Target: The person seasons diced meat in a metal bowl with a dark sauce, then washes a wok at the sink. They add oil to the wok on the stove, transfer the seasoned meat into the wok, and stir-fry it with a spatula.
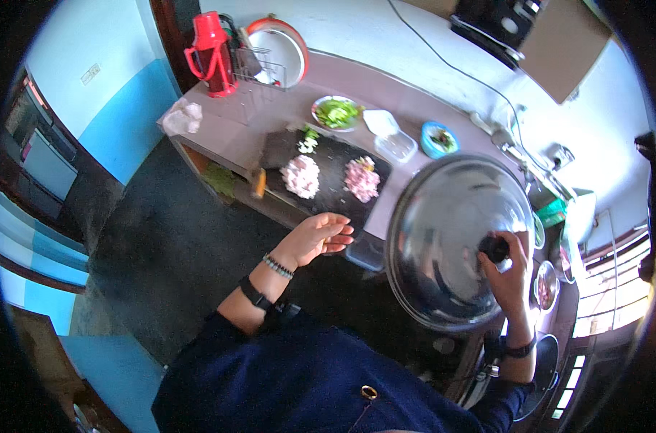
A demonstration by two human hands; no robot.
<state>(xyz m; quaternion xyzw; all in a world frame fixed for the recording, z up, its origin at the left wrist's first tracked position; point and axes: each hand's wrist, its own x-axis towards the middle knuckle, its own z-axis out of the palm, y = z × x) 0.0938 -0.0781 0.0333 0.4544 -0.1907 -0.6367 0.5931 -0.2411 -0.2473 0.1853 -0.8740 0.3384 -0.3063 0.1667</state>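
Note:
My right hand (512, 281) grips the black knob (492, 248) of a large domed pot lid (441, 216), which is held up and tilted over the counter's right part. It hides whatever lies behind it. My left hand (321, 238) is empty, its fingers slightly curled and apart, just in front of a dark cutting board (332, 173). On that board lie a pile of pale chopped meat (301, 177), a pile of pinker chopped meat (362, 181) and some chopped scallion (308, 142). An orange-brown handle (260, 183) juts past the board's left edge.
Behind the board stand a plate of cut greens (337, 113), a clear plastic container (397, 148) and a blue bowl (439, 139). A red thermos flask (213, 59) and a wire rack (268, 70) occupy the far left. At right are a bowl of reddish pieces (546, 287) and a dark pan (543, 373).

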